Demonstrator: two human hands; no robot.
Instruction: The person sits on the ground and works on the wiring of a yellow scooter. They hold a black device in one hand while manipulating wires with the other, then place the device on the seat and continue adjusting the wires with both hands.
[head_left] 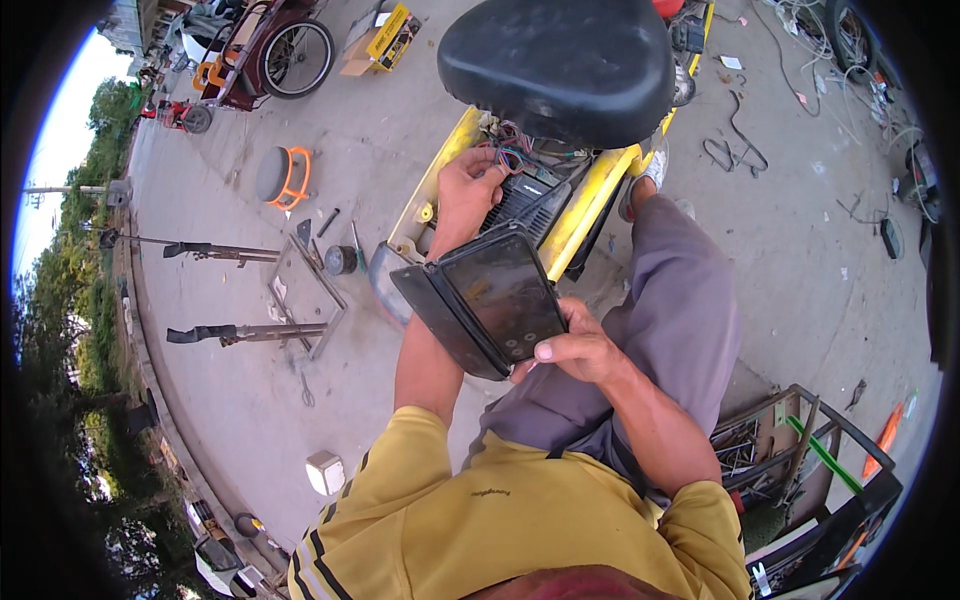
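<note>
My left hand (468, 192) reaches into the yellow vehicle frame (590, 215) under the black seat (555, 65). Its fingers are pinched at a bundle of coloured wires (512, 158). Beside that hand lies a black finned box (530, 198), possibly a controller. My right hand (588, 345) grips the lower right corner of a dark, glossy rectangular panel (500, 290) with a raised rim and a black flap along its left side. The panel is tilted over my left forearm, hiding part of it. Exactly what the panel is, I cannot make out.
A stool with an orange frame (285, 178) stands to the left. Near it are a roll of black tape (340, 260), hand tools and an upturned metal stand (305, 295). A rack of tools (775, 450) is at lower right. Loose cord (740, 150) lies on the floor.
</note>
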